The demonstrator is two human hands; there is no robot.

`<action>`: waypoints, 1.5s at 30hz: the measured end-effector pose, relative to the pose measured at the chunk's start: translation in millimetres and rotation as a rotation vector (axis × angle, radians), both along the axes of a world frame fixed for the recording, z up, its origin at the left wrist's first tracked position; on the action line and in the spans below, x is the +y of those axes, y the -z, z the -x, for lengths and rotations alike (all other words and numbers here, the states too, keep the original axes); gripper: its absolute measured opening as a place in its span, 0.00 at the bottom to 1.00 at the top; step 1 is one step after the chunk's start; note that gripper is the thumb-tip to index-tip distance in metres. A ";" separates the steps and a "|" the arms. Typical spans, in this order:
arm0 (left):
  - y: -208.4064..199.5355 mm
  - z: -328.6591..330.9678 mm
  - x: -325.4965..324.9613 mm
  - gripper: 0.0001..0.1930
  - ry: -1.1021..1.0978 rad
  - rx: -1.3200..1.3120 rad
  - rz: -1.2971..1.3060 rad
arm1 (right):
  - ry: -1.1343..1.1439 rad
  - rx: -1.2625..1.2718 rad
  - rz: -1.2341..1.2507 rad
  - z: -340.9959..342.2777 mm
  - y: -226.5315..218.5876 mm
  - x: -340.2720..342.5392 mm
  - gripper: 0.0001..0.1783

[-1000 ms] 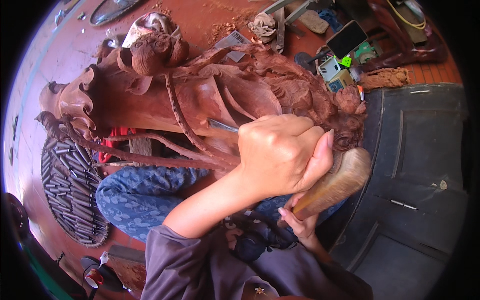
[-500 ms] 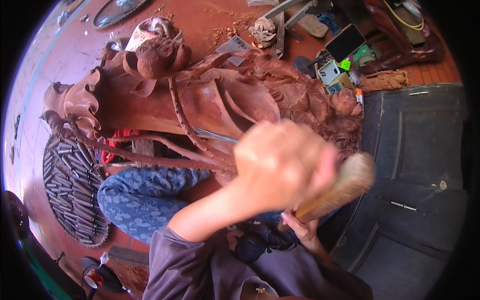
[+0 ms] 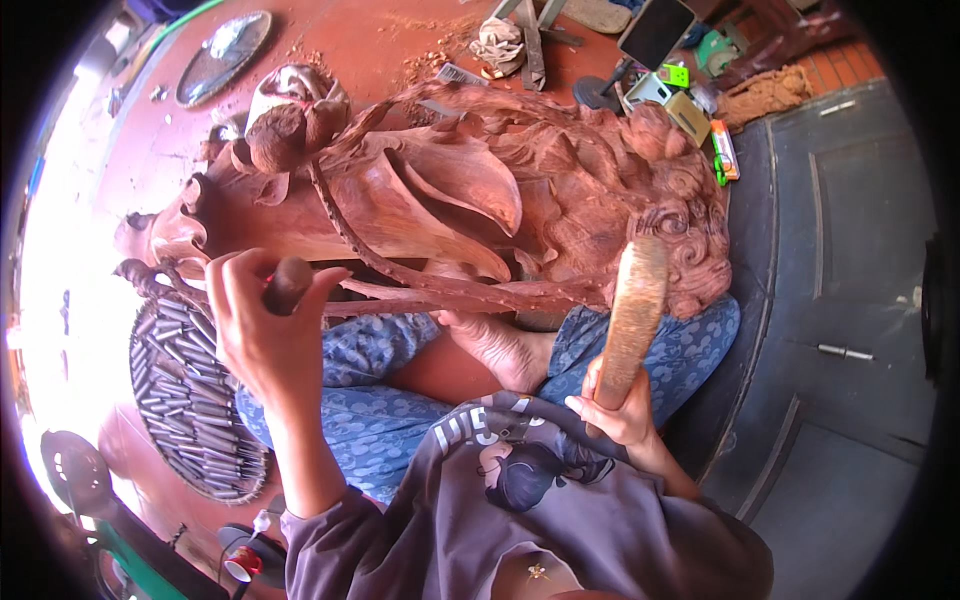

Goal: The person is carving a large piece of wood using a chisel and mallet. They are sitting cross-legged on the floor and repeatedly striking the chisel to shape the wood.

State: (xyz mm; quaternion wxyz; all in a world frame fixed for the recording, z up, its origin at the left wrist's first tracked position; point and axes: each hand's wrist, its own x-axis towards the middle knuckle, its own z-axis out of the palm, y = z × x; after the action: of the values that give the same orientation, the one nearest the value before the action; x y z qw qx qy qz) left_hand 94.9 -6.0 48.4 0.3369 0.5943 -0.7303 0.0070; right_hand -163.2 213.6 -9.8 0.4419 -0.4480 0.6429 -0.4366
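Across the chest of the grey-purple shirt [image 3: 640,520], at the lower centre of the frame, runs a line of large white lettering [image 3: 478,422], bent by the folds and partly lost in them. At the upper centre, a pale sheet [image 3: 460,75] carries small dark print, too tiny to make out. Toward the upper right, an orange-and-white packet [image 3: 723,148] shows coloured panels; any wording on it is too small to read.
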 end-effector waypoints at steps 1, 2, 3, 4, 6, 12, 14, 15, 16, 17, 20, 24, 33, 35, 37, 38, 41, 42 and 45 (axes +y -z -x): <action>3.8 1.0 -2.4 0.26 0.029 0.006 0.024 | 0.061 -0.071 -0.077 -6.7 -9.0 -4.1 0.14; 11.2 2.9 -4.9 0.27 0.060 0.012 0.048 | 0.039 -0.047 -0.028 -9.8 -12.9 -8.5 0.15; 18.9 3.2 -8.7 0.30 0.074 -0.068 0.072 | 0.019 -0.024 0.020 -11.9 -14.9 -12.6 0.15; 26.0 4.9 -12.3 0.33 0.092 -0.070 0.060 | -0.002 -0.001 0.067 -14.5 -18.1 -15.3 0.16; 32.0 8.4 -7.2 0.38 0.042 -0.024 0.067 | 0.019 -0.022 0.012 -18.3 -24.1 -13.6 0.18; -22.6 19.2 -5.0 0.20 0.166 -0.200 0.016 | 0.048 0.052 0.042 -5.4 -15.9 2.0 0.15; -50.8 12.8 -13.8 0.19 0.248 -0.248 0.012 | -0.028 0.061 -0.035 3.8 -13.5 8.5 0.20; -60.1 23.8 -20.2 0.19 0.359 -0.285 0.020 | -0.010 0.073 -0.045 6.0 -13.6 9.0 0.20; -71.4 36.5 -27.5 0.19 0.454 -0.336 0.026 | -0.008 0.071 -0.052 6.8 -13.7 9.0 0.20; -76.3 47.5 -36.8 0.20 0.551 -0.382 0.034 | -0.024 0.069 -0.086 8.7 -11.2 9.5 0.21; -54.2 62.6 -54.6 0.26 0.835 -0.644 0.076 | -0.012 0.037 -0.054 5.2 -10.1 6.6 0.22; -39.9 66.3 -62.1 0.29 0.866 -0.796 0.084 | 0.019 -0.005 0.022 1.7 -5.5 11.9 0.23; -46.2 64.6 -63.2 0.23 0.811 -0.861 0.063 | 0.030 0.032 -0.065 24.1 -6.1 18.5 0.18; -48.1 64.6 -63.1 0.18 0.775 -0.939 0.084 | 0.040 0.011 -0.072 24.0 -7.5 17.7 0.18; -50.4 60.1 -66.6 0.13 0.762 -0.977 0.146 | 0.044 0.011 -0.073 23.3 -8.5 17.6 0.18; -56.5 58.2 -63.1 0.14 0.800 -0.847 0.091 | 0.044 0.020 -0.069 21.9 -7.1 18.7 0.18; -105.6 51.5 -26.2 0.18 0.823 -0.506 -0.214 | -0.016 -0.069 -0.015 16.0 -6.8 14.9 0.20; -90.5 70.3 -26.3 0.23 0.942 -0.318 -0.355 | 0.056 -0.020 -0.017 23.0 -5.5 21.8 0.21; -77.4 84.6 21.7 0.21 1.088 -0.103 -0.358 | 0.068 -0.463 0.072 28.1 -23.5 20.5 0.32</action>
State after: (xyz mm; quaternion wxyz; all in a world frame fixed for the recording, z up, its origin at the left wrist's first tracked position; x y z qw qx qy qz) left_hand 10.3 15.6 125.9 0.1499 0.1798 -0.9362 -0.2620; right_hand -191.2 234.1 13.7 0.5463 -0.3294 0.5230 -0.5653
